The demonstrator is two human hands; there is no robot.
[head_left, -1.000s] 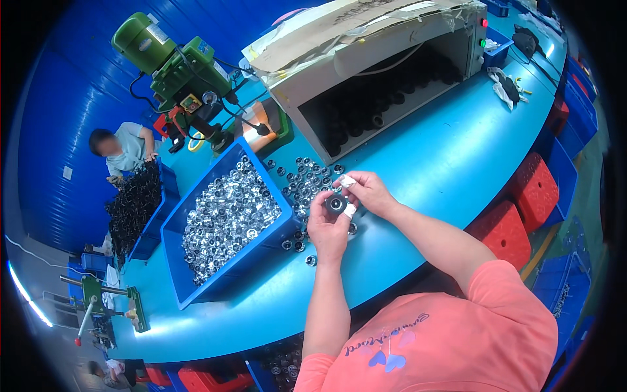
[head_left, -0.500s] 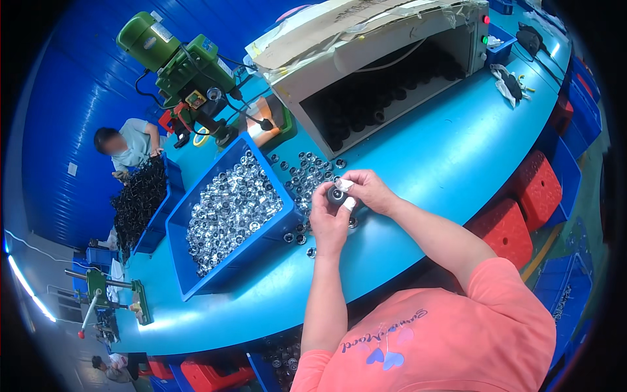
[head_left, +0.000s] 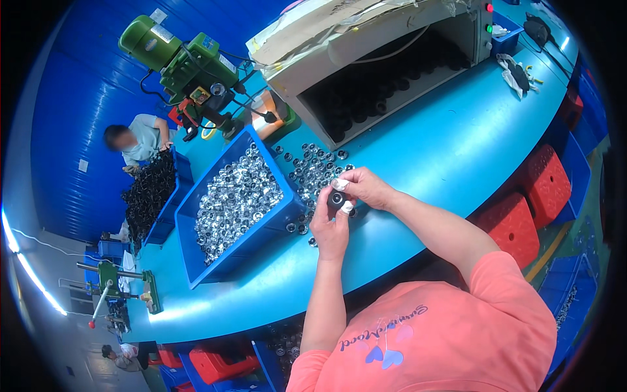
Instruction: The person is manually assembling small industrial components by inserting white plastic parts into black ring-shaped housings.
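Between my two hands is a round black part with a shiny ringed centre [head_left: 336, 199]; its exact kind I cannot make out. My left hand [head_left: 331, 236] is closed around its left and lower side, the thumb wearing a white cover. From the right, my right hand [head_left: 367, 188] pinches its upper edge, with white wrapping on a fingertip. Loose shiny metal-and-black round parts [head_left: 312, 166] lie on the table just beyond my hands, and a few more sit beside my left wrist.
A blue bin [head_left: 189, 245] heaped with similar shiny parts stands at left. Behind my hands is an open-fronted metal box [head_left: 385, 98] holding dark round parts. A green drilling machine [head_left: 179, 62] and a person [head_left: 145, 140] by a bin of black pieces are farther left; red stools [head_left: 513, 228] stand right.
The view has shifted slightly. Both hands stay on the black part, which has turned a little so its ringed face shows more plainly.
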